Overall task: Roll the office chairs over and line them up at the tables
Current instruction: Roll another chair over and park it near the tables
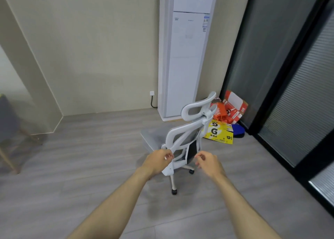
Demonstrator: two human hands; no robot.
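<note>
Office chair, 12 o'clock: left hand curled at backrest, grip unclear; right hand loosely curled, empty. One-handed pull may swivel it into 1 o'clock boxes.

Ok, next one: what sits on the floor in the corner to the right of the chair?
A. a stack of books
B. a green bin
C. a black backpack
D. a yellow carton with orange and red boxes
D: a yellow carton lies on the floor beside the office chair, with orange and red boxes piled behind it in the corner.
</note>
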